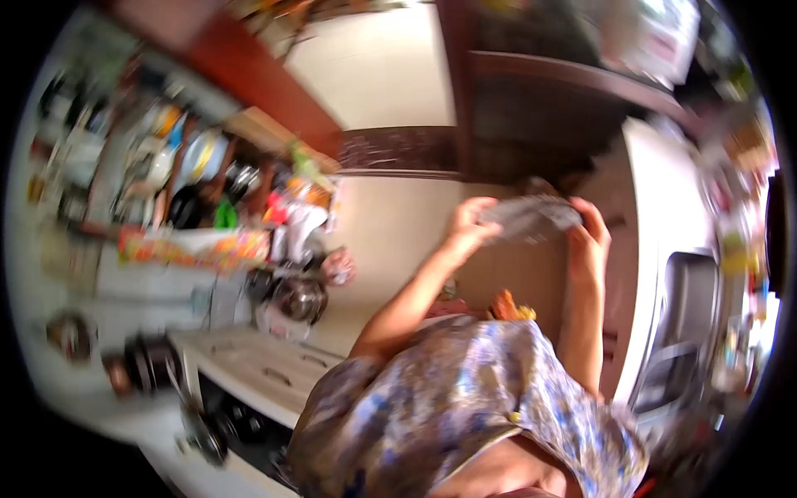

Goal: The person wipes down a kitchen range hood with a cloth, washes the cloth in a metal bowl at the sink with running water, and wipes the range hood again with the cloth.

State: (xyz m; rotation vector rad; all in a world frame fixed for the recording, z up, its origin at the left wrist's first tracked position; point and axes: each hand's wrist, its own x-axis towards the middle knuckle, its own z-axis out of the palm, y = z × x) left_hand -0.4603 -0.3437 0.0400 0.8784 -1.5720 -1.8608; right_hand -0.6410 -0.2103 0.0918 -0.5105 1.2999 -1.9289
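Observation:
A thin, clear plastic bag (531,217) is stretched between my two hands in front of my body, blurred by motion. My left hand (471,228) pinches its left end between thumb and fingers. At the other end, my right hand (589,232) has its fingers closed on the bag's edge. Both arms reach forward over my patterned top. Below the bag, near the top's hem, some orange and yellow items (508,307) show; what they are is unclear.
A counter (643,191) with a metal sink (685,299) runs along the right. Crowded shelves (199,245), a metal bowl (300,299) and white drawers (266,365) fill the left. A stove (241,419) lies at the lower left. Ahead is a doorway.

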